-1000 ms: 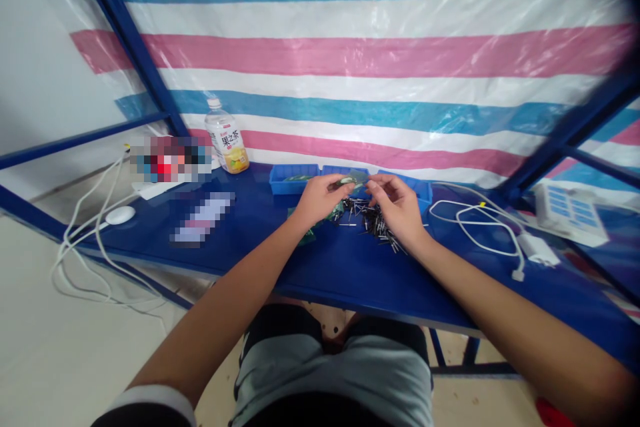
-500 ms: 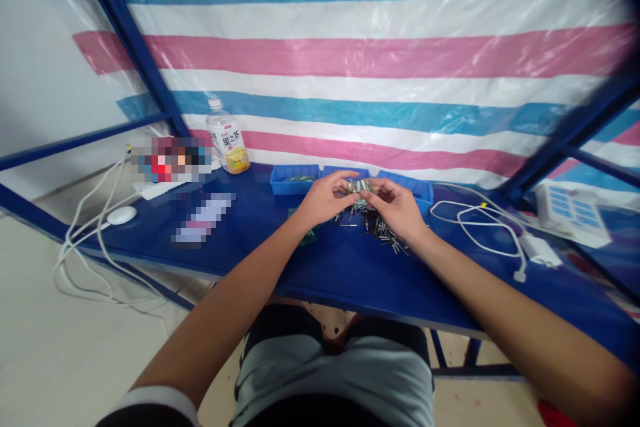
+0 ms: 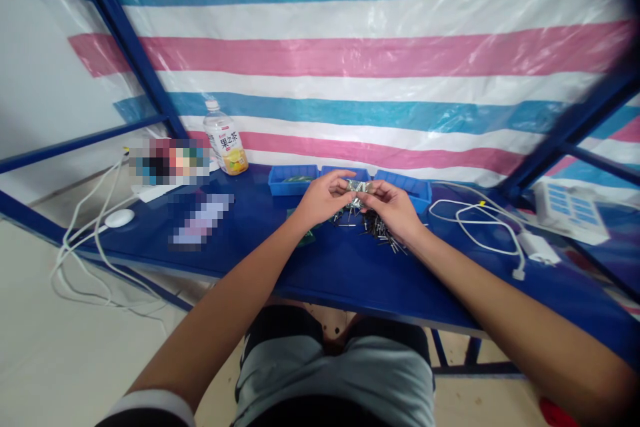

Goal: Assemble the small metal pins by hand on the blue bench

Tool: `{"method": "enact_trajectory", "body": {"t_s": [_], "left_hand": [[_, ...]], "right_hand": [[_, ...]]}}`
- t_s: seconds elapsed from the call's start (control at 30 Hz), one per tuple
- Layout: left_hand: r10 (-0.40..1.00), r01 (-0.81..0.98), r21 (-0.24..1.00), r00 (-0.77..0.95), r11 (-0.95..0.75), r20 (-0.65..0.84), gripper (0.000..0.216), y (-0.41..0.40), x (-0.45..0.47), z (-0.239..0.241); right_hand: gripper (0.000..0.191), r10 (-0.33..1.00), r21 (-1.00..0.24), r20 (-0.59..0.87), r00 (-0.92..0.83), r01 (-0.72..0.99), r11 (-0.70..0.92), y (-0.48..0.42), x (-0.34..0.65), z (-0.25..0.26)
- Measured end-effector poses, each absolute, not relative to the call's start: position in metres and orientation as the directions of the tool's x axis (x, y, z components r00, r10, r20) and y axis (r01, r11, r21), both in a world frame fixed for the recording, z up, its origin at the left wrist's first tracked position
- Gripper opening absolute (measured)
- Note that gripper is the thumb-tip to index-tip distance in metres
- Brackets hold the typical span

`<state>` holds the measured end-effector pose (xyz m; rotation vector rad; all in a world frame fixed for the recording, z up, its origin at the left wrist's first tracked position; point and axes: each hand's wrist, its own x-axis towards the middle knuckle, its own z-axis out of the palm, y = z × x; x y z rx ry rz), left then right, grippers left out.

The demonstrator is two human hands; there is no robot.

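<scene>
A plastic sheet (image 3: 350,53) with wide blue, white and pink stripes hangs behind the table (image 3: 350,273) and fills the back of the view. Light shines on its glossy folds. Dark blue metal bars (image 3: 133,47) frame it on the left and on the right. The table top is also dark blue. At the left stands a plain white wall (image 3: 35,80), and below it lies a pale floor (image 3: 50,360).
</scene>
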<state>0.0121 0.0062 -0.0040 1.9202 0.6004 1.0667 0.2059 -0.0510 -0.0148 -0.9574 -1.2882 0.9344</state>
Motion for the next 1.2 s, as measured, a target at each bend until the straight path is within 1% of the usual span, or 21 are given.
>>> {"method": "enact_trajectory", "body": {"t_s": [0.1,0.17,0.27,0.33,0.43,0.53,0.63,0.7,0.77,0.87,0.93,1.03,1.13,1.2], "left_hand": [[0.724,0.02,0.837,0.513,-0.548,0.461,0.046,0.008,0.013,-0.005],[0.73,0.049,0.815,0.478,-0.577,0.488,0.044,0.008,0.013,-0.004],[0.722,0.115,0.762,0.432,-0.638,0.54,0.032,0.006,0.013,0.0],[0.701,0.135,0.738,0.461,-0.661,0.544,0.023,0.003,0.013,0.002],[0.663,0.109,0.745,0.554,-0.658,0.504,0.025,-0.001,0.014,0.003],[0.673,0.122,0.765,0.575,-0.632,0.465,0.031,0.0,0.015,-0.001],[0.737,0.137,0.806,0.514,-0.576,0.439,0.025,0.006,0.014,-0.005],[0.765,0.071,0.857,0.491,-0.511,0.416,0.024,0.012,0.014,-0.008],[0.791,-0.058,0.903,0.461,-0.425,0.402,0.028,0.015,0.015,-0.01],[0.811,-0.148,0.931,0.459,-0.333,0.363,0.033,0.015,0.016,-0.009],[0.803,-0.14,0.937,0.485,-0.321,0.347,0.031,0.014,0.016,-0.007],[0.799,-0.104,0.94,0.501,-0.325,0.332,0.032,0.012,0.016,-0.007],[0.814,-0.085,0.947,0.49,-0.311,0.312,0.034,0.014,0.016,-0.009],[0.81,-0.097,0.946,0.494,-0.31,0.316,0.031,0.016,0.016,-0.01]], "right_hand": [[0.037,0.938,-0.939,0.342,0.061,-0.026,0.344,-0.05,0.206,-0.016],[0.035,0.931,-0.936,0.347,0.11,-0.02,0.351,-0.048,0.207,-0.017],[0.035,0.903,-0.922,0.369,0.222,-0.032,0.385,-0.046,0.21,-0.018],[0.036,0.892,-0.913,0.379,0.246,-0.057,0.404,-0.046,0.21,-0.017],[0.034,0.916,-0.921,0.368,0.162,-0.073,0.383,-0.05,0.208,-0.014],[0.033,0.931,-0.931,0.357,0.077,-0.053,0.362,-0.056,0.203,-0.009],[0.035,0.927,-0.927,0.367,0.076,-0.051,0.371,-0.058,0.202,-0.007],[0.035,0.92,-0.923,0.377,0.111,-0.044,0.383,-0.057,0.203,-0.007],[0.035,0.907,-0.916,0.393,0.154,-0.022,0.401,-0.054,0.205,-0.008],[0.042,0.9,-0.911,0.41,0.149,0.032,0.41,-0.051,0.207,-0.011],[0.044,0.91,-0.914,0.405,0.091,0.068,0.4,-0.05,0.208,-0.013],[0.041,0.921,-0.919,0.388,0.044,0.098,0.383,-0.051,0.209,-0.014],[0.038,0.926,-0.926,0.373,0.067,0.09,0.366,-0.051,0.21,-0.014],[0.036,0.922,-0.925,0.376,0.089,0.085,0.369,-0.05,0.212,-0.015]]}}
